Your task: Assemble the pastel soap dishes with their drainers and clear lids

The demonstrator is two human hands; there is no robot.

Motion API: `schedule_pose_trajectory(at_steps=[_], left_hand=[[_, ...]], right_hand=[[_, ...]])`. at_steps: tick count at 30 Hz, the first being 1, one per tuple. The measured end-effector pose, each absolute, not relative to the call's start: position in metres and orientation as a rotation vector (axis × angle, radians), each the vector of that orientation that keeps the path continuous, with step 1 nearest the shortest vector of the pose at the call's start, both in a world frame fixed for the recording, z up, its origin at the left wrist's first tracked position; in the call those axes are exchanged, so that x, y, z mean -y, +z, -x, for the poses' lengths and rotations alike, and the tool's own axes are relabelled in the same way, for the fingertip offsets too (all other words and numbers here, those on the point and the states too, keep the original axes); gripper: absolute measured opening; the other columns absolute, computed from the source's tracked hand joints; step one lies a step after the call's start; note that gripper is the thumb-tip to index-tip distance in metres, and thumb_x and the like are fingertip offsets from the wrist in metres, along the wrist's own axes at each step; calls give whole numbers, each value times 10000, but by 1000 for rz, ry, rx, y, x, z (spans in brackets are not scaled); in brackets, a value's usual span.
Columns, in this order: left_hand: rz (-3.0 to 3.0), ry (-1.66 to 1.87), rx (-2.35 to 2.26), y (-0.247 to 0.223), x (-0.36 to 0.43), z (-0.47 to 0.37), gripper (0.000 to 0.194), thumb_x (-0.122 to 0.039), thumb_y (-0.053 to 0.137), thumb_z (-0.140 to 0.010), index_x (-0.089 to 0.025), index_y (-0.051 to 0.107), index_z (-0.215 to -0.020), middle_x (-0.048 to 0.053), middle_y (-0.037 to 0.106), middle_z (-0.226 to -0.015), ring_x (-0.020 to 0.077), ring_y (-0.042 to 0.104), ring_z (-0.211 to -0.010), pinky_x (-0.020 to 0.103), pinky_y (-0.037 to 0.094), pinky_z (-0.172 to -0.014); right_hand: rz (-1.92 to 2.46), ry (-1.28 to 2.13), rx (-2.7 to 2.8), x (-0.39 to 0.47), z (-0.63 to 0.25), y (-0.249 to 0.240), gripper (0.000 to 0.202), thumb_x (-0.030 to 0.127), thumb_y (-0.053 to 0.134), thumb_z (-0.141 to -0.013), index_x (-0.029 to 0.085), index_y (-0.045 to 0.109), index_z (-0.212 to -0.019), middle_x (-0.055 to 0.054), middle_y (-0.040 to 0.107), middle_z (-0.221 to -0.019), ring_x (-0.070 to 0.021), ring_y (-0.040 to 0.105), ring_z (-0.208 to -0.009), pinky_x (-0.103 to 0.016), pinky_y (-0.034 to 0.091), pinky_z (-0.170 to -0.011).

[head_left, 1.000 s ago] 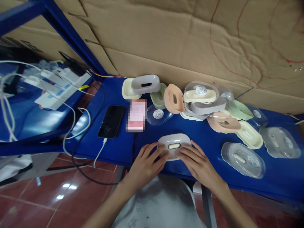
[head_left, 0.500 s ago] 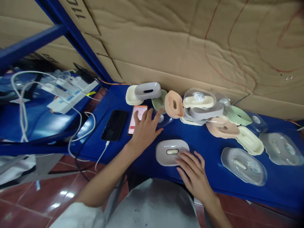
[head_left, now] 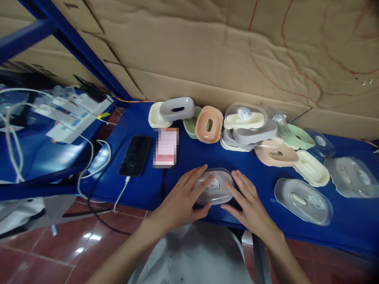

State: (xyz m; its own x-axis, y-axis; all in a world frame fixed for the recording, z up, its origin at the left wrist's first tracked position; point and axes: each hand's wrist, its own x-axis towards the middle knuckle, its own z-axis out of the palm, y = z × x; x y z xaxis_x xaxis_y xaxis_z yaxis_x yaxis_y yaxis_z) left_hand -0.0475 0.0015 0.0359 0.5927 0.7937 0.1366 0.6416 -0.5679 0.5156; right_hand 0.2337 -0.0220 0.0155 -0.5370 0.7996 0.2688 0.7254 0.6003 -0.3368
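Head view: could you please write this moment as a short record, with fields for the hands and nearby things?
Left hand: fingers spread, on the clear lid
Right hand: fingers spread, at the lid's right side
Lid: bears a round label
Black phone: white cable plugged in
Peach dishes: two, slotted
Surface: blue table
Behind: cardboard

Clear lid (head_left: 221,193) partly hidden by hands (head_left: 185,193)

Container (head_left: 219,194) between hands (head_left: 184,196), phones (head_left: 135,156) left
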Motion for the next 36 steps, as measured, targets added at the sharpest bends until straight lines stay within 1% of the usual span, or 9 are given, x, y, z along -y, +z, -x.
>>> schedule_pose_trajectory(at_steps=[3, 6, 12, 15, 18, 23, 29, 33, 36], left_hand=[[-2495, 514, -1127, 24, 4, 44, 827, -393, 739, -1001, -218, 324, -1695, 221, 269, -1775, 416, 326, -1629, 620, 451, -1242], [-2557, 537, -1126, 15, 6, 43, 846, -518, 722, -1012, -228, 324, -1700, 229, 285, -1769, 412, 342, -1626, 594, 473, -1234], [-2646, 538, -1133, 11, 8, 44, 818, -536, 695, -1014, -250, 345, -1697, 239, 287, -1766, 432, 381, -1603, 593, 506, -1202], [-2632, 541, -1126, 13, 8, 42, 764, -508, 705, -1020, -253, 395, -1671, 236, 320, -1743, 433, 412, -1579, 597, 515, -1189], [-2549, 591, -1151, 16, 5, 39, 666, -403, 731, -1009, -246, 484, -1607, 220, 392, -1682, 414, 469, -1524, 596, 516, -1184], [-2418, 585, -1202, 21, -1, 39, 710, -350, 827, -906, -289, 549, -1556, 178, 451, -1626, 392, 507, -1479, 585, 506, -1192], [-2317, 472, -1356, 33, 7, 48, 691, -277, 853, -866, -298, 578, -1499, 168, 481, -1566, 404, 530, -1436, 612, 517, -1150], [-2240, 405, -1430, 42, 8, 49, 709, -231, 881, -790, -260, 595, -1438, 174, 507, -1486, 412, 577, -1348, 628, 528, -1115], [-2250, 387, -1414, 44, 1, 52, 705, -229, 882, -777, -262, 586, -1416, 160, 517, -1474, 402, 578, -1345, 618, 524, -1122]], right_hand=[[1191, 232, 2470, 22, -232, 15, 781, 321, 659, -1057, 326, 263, -1730, -112, 451, -1707, -296, 429, -1590, -543, 501, -1226], [1195, 195, 2452, 26, -231, 12, 783, 284, 675, -1045, 314, 286, -1724, -123, 498, -1673, -300, 455, -1573, -525, 531, -1201], [1209, 194, 2437, 33, -230, 8, 787, 238, 660, -1046, 317, 275, -1728, -125, 517, -1655, -301, 457, -1570, -513, 547, -1192], [1204, 265, 2414, 31, -230, 8, 781, 261, 665, -1046, 344, 285, -1724, -112, 508, -1660, -297, 465, -1562, -514, 535, -1210], [1200, 365, 2387, 26, -230, 9, 768, 322, 666, -1048, 372, 294, -1718, -100, 499, -1663, -304, 487, -1538, -532, 528, -1214], [1196, 435, 2389, 16, -233, 18, 691, 374, 638, -1063, 357, 360, -1694, -105, 469, -1681, -297, 473, -1542, -521, 527, -1204], [1213, 419, 2369, -34, -210, 49, 469, 329, 493, -1126, 267, 519, -1589, -80, 646, -1538, -253, 586, -1430, -506, 485, -1203], [1301, 393, 2307, -96, -163, 58, 550, 279, 588, -1054, 123, 524, -1578, -164, 585, -1592, -358, 517, -1491, -587, 409, -1232], [1302, 424, 2272, -120, -147, 60, 350, 277, 581, -1042, 152, 714, -1341, -157, 747, -1354, -353, 659, -1298, -583, 456, -1171]])
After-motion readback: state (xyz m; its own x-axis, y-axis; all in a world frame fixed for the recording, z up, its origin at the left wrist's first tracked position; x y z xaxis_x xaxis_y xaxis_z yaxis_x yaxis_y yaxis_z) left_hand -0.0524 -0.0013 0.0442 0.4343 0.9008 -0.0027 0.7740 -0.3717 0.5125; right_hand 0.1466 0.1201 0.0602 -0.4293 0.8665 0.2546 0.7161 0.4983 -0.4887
